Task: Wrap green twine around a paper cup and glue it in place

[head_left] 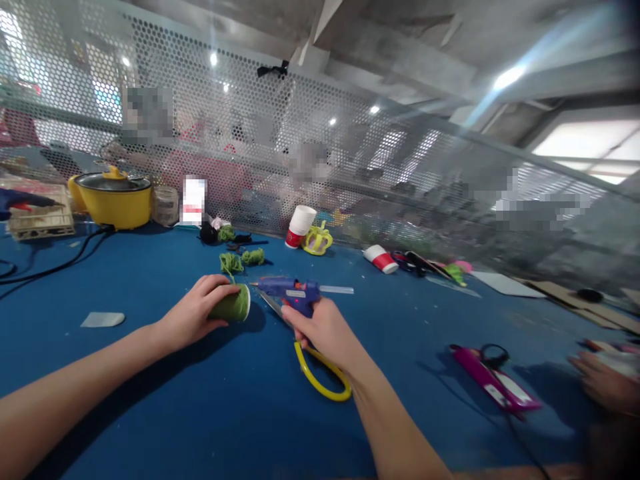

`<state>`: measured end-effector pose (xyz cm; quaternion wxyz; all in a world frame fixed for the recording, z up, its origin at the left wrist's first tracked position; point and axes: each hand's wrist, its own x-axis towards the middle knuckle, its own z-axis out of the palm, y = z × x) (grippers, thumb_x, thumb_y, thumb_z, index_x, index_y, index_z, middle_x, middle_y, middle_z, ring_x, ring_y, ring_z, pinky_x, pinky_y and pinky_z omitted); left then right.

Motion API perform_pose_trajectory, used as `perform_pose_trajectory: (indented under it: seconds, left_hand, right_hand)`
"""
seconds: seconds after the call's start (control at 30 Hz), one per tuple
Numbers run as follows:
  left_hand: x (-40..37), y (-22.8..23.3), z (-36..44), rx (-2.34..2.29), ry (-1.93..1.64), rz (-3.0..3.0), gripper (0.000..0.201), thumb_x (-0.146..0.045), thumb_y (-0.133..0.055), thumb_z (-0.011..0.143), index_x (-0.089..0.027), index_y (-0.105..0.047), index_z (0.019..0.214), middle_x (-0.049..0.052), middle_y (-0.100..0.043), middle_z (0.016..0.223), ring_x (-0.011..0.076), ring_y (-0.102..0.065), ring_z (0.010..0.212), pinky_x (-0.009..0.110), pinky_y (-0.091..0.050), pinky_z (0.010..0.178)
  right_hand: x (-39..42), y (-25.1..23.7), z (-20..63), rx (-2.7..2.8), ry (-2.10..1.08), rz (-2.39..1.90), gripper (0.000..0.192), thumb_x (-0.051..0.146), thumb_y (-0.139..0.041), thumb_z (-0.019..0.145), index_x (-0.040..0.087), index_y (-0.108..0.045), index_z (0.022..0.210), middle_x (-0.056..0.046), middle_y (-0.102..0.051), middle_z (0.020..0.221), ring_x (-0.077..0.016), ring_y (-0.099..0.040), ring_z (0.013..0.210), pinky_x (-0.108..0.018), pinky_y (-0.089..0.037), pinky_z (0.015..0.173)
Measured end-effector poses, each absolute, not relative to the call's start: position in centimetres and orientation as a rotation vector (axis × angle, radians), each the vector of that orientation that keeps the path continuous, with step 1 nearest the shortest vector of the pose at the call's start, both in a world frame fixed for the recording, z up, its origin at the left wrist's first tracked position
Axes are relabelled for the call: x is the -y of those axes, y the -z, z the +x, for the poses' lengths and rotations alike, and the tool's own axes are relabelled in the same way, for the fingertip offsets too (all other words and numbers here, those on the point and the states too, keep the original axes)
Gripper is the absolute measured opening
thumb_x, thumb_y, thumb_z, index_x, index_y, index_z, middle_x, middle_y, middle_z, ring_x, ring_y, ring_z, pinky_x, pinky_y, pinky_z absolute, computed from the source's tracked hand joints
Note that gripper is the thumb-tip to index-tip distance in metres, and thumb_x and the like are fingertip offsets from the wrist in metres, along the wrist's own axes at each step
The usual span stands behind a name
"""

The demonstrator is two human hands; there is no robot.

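Observation:
My left hand [193, 315] grips a cup wrapped in green yarn [234, 305], lying on its side on the blue table [150, 400]. A strand of green yarn [231, 264] trails from the cup toward the far side. My right hand [325, 333] holds a blue glue gun [293, 293] by its handle, its nozzle pointing left at the cup's open rim. A clear glue stick [336, 289] pokes out of the gun's back, and a yellow cord [320, 377] loops down from the handle.
A yellow pot [114, 197] and black cables stand at far left. Paper cups [300, 227] [381, 259], a yellow-green crown shape [317, 240], scissors and scraps lie along a perforated screen. A pink glue gun [493, 380] lies at right, near another person's hand [603, 380].

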<state>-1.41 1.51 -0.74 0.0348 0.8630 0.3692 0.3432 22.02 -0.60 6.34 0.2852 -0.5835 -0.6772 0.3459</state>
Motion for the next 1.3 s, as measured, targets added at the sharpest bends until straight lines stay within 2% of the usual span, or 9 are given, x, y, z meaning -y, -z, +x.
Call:
perform_pose_trajectory:
  seconds: [0.47, 0.97, 1.3]
  left_hand:
    - [-1.7, 0.9, -1.3, -1.139, -1.04, 2.631, 0.053, -0.014, -0.061, 0.073, -0.027, -0.039, 0.119, 0.008, -0.044, 0.114, 0.0261, -0.044, 0.106, 0.047, -0.042, 0.09]
    - [-1.7, 0.8, -1.4, -1.187, -1.039, 2.56, 0.049, -0.018, -0.061, 0.074, -0.025, -0.039, 0.118, 0.008, -0.044, 0.113, 0.0257, -0.045, 0.106, 0.045, -0.042, 0.09]
    - [-1.8, 0.5, -1.3, -1.231, -1.048, 2.511, 0.05, -0.018, -0.063, 0.072, -0.025, -0.04, 0.115, 0.007, -0.044, 0.111, 0.0255, -0.046, 0.105, 0.046, -0.042, 0.089]
  right_hand:
    - [1.3, -6.4, 21.4, 1.854, -0.804, -1.675, 0.015, 0.03, -0.055, 0.075, 0.016, -0.055, 0.068, 0.004, -0.048, 0.041, -0.0089, -0.045, 0.033, -0.02, -0.038, 0.037]
    - [1.9, -7.0, 21.5, 1.964, -0.693, -1.63, 0.023, 0.032, -0.053, 0.075, 0.02, -0.048, 0.056, 0.003, -0.048, 0.036, -0.0118, -0.045, 0.035, -0.023, -0.036, 0.041]
    - [2.0, -6.8, 21.6, 1.997, -0.678, -1.574, 0.019, 0.03, -0.055, 0.073, 0.02, -0.053, 0.057, 0.003, -0.047, 0.037, -0.0141, -0.048, 0.04, -0.024, -0.035, 0.044]
